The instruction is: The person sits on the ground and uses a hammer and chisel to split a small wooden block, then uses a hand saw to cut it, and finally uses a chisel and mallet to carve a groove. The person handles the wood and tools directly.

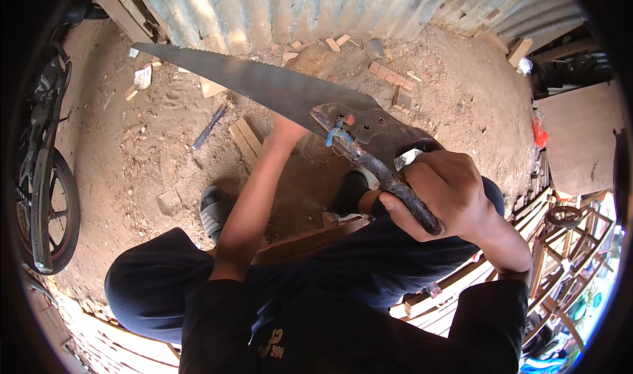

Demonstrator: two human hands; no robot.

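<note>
Here's the bare dirt floor [132, 176], speckled with pale crumbs of debris, and along its left edge stands a dark motorcycle [42, 196]! Up toward the far edge it gets busy: small wood offcuts [338, 42], a row of reddish blocks [391, 74] just right of middle, a whitish scrap [142, 77] over by the far left corner. And nearer the middle, a slim dark tool [210, 127] lies at a slant, just beside a pale wooden piece [245, 140]!

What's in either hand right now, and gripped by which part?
The right hand holds a handsaw by its handle. The left hand is mostly hidden behind the blade, so its hold cannot be told.
</note>
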